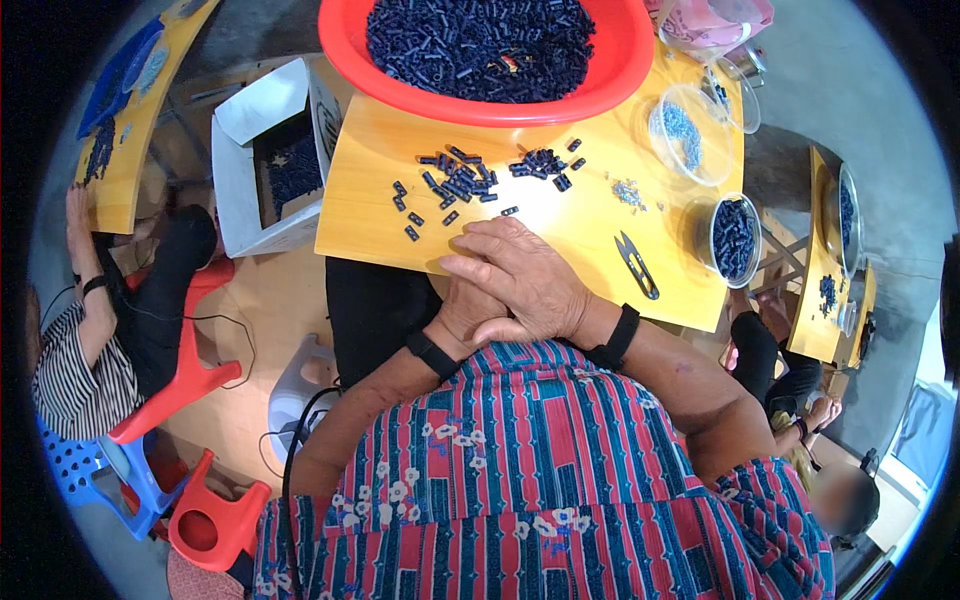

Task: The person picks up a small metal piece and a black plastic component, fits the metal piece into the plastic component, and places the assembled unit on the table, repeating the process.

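My right hand (530,275) rests across my left hand (468,308) at the near edge of the yellow table (590,285). The right fingers lie flat and stretched out, with no part in them. Most of the left hand's fingers are hidden beneath it. Just beyond my hands lies a loose pile of small dark-blue plastic pieces (465,182), and a second small pile (542,163) sits to its right. A pair of thread snips (637,266) lies to the right of my hands. Small shiny metal bits (628,193) are heaped farther back.
A red basin (480,112) full of dark pieces stands at the back. On the right are a clear tub (690,135) of metal bits and a round container (735,240) of dark pieces. A white box (265,165) stands left. Other people sit at tables on both sides.
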`<action>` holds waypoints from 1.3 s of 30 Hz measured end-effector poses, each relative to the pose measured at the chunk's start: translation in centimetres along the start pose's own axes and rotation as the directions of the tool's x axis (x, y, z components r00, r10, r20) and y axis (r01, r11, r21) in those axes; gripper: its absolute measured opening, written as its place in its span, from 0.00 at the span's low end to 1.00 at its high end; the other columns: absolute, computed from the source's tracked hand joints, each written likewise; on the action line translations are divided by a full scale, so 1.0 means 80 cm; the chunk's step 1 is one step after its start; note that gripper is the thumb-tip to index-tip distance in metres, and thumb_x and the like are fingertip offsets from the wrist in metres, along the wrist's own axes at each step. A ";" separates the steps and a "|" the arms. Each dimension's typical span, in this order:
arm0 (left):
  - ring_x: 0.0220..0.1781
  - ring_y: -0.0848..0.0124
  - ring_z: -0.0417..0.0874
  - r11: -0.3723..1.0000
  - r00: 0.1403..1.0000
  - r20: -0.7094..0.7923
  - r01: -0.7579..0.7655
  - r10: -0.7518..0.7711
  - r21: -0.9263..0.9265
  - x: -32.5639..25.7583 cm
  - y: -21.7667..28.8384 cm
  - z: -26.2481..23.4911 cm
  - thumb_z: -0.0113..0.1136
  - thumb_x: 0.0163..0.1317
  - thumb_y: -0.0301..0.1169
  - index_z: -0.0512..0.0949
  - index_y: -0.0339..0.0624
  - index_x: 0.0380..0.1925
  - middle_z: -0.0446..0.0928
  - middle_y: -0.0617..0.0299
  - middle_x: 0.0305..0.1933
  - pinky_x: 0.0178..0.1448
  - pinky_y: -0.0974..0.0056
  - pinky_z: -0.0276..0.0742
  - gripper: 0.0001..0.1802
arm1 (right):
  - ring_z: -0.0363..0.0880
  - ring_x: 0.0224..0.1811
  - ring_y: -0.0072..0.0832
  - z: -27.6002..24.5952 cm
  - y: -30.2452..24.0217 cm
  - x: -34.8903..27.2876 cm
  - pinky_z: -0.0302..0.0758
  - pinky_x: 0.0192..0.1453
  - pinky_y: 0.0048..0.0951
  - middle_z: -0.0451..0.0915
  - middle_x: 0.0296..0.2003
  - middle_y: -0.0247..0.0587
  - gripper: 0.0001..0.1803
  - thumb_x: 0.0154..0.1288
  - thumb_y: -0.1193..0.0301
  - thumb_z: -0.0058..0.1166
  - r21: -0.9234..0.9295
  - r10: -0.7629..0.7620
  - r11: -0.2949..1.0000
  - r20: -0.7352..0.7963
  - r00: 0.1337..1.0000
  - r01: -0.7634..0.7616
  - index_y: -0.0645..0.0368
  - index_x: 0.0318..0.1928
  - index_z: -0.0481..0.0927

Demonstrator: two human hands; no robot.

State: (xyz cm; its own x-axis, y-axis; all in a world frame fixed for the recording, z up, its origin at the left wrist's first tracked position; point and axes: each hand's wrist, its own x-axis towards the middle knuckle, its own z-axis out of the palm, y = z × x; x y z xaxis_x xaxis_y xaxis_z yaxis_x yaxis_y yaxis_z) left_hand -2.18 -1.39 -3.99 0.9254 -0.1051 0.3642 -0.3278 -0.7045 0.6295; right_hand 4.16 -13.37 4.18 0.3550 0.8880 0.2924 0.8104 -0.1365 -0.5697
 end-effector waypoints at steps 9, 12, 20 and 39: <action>0.51 0.53 0.80 1.000 1.000 0.000 0.009 -0.009 -0.012 -0.002 -0.001 0.007 0.63 0.57 0.40 0.76 0.40 0.52 0.78 0.49 0.49 0.48 0.53 0.78 0.25 | 0.70 0.60 0.52 -0.004 -0.004 -0.008 0.66 0.64 0.52 0.72 0.56 0.53 0.44 0.59 0.34 0.50 -0.018 -0.013 1.000 0.006 1.000 0.013 0.55 0.63 0.70; 0.51 0.53 0.80 1.000 1.000 0.004 0.005 -0.005 -0.014 -0.002 -0.001 0.006 0.63 0.57 0.40 0.76 0.40 0.52 0.78 0.49 0.49 0.48 0.53 0.78 0.24 | 0.69 0.61 0.52 -0.008 -0.006 -0.009 0.66 0.65 0.52 0.72 0.56 0.53 0.44 0.59 0.34 0.49 -0.047 0.005 0.999 0.017 1.000 -0.004 0.55 0.63 0.70; 0.50 0.54 0.80 1.000 1.000 0.012 0.002 -0.001 -0.014 -0.006 0.003 0.006 0.63 0.57 0.40 0.77 0.40 0.51 0.78 0.50 0.48 0.48 0.53 0.78 0.24 | 0.71 0.60 0.52 -0.006 -0.003 -0.014 0.67 0.65 0.52 0.73 0.56 0.54 0.45 0.58 0.33 0.50 -0.066 0.019 0.998 -0.007 1.000 -0.019 0.57 0.62 0.71; 0.49 0.54 0.81 0.999 0.999 0.036 -0.009 0.011 -0.045 -0.002 0.006 0.016 0.63 0.56 0.40 0.78 0.40 0.48 0.79 0.51 0.46 0.47 0.54 0.78 0.22 | 0.74 0.55 0.52 -0.004 0.003 -0.016 0.72 0.61 0.48 0.73 0.52 0.56 0.44 0.56 0.34 0.53 0.026 -0.024 0.999 -0.059 0.998 0.025 0.58 0.59 0.74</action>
State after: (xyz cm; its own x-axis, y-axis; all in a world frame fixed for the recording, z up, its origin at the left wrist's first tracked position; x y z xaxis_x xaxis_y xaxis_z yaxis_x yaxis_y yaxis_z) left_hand -2.24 -2.58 -4.62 0.9279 -0.1378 0.3464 -0.3447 -0.6709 0.6566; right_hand 4.02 -14.67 3.90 0.3625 0.8637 0.3502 0.8069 -0.1028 -0.5817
